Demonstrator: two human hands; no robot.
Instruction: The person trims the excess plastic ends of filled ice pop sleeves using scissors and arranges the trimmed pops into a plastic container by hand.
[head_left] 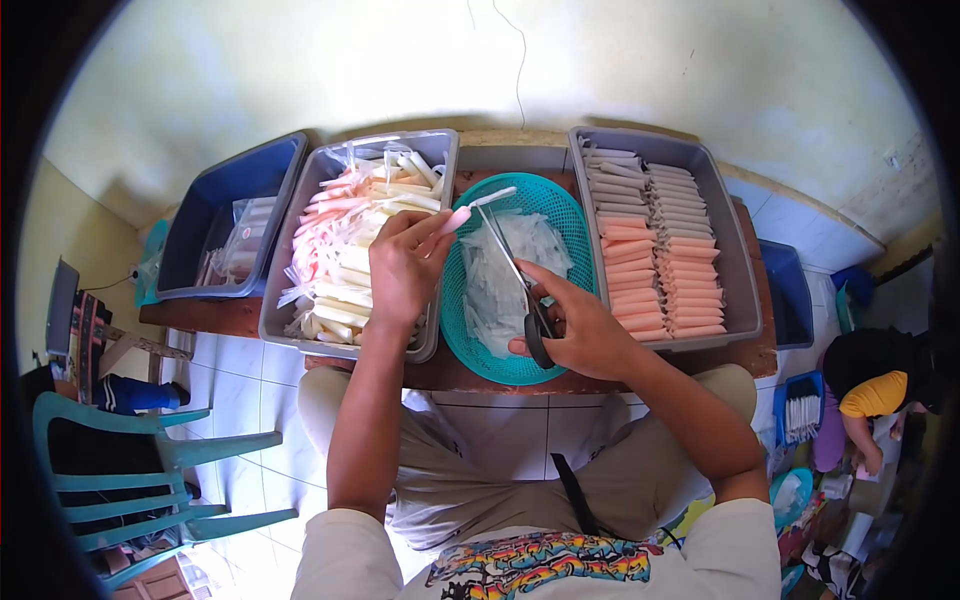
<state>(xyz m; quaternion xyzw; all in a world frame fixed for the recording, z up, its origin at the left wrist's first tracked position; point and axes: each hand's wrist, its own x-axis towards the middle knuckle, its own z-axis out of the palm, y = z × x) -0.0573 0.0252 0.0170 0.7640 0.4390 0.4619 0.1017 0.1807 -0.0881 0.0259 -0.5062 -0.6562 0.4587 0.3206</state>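
Centre of frame: left hand (pixel 405 262) pinches a tube (pixel 456 220) between its fingers; right hand (pixel 582 325) grasps scissors (pixel 527 290) over the basket (pixel 454 300).

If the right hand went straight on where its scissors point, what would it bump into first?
Probably the whitish tail of the pink tube in the left hand. The right hand has its scissors aimed that way; whether the blades already touch it is unclear from this view.
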